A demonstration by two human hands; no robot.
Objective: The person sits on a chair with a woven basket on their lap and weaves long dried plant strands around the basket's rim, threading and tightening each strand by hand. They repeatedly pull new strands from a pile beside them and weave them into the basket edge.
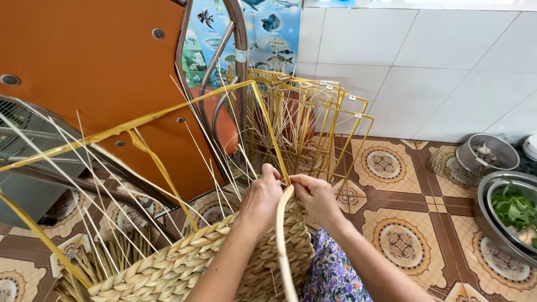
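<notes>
nearest the camera, a floral-patterned sleeve or lap sits under the two forearms, and a pale flat weaving strand curves up from the bottom edge toward the hands. the woven basket rests just below and to the left of them, its thick braided wall finished around the lower part; above that wall only bare upright stakes and the yellow wire frame stand, so by the look of it the lower band is done and the upper part of the frame is yet to be filled in. the left hand is closed around the frame's corner post at the top of the woven wall, fingers curled over it. the right hand is pinched together on the top end of the pale strand, touching the same corner, right beside the left hand. behind them stands a stack of empty yellow wire frames on the patterned tile floor, beside an orange folded panel. to the far right, against the white tiled wall, are a metal bowl of green leaves and a smaller metal pot
</notes>
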